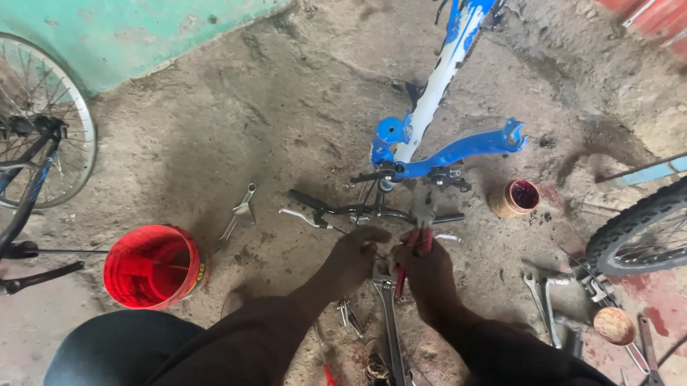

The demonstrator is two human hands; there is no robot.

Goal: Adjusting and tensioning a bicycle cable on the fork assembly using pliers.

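Note:
A blue and white bicycle frame stands upside down on the concrete floor, its fork pointing right and its black handlebar lying on the ground. My right hand grips red-handled pliers whose jaws reach up to the handlebar near the stem. My left hand is closed on something small just beside the pliers, below the bar; what it pinches is hidden. A silver brake lever sticks out at the bar's left end.
A red bucket sits at the left. A small tin of dark red grease stands right of the fork. Wrenches and other tools lie near my knees. Bicycle wheels stand at the far left and right.

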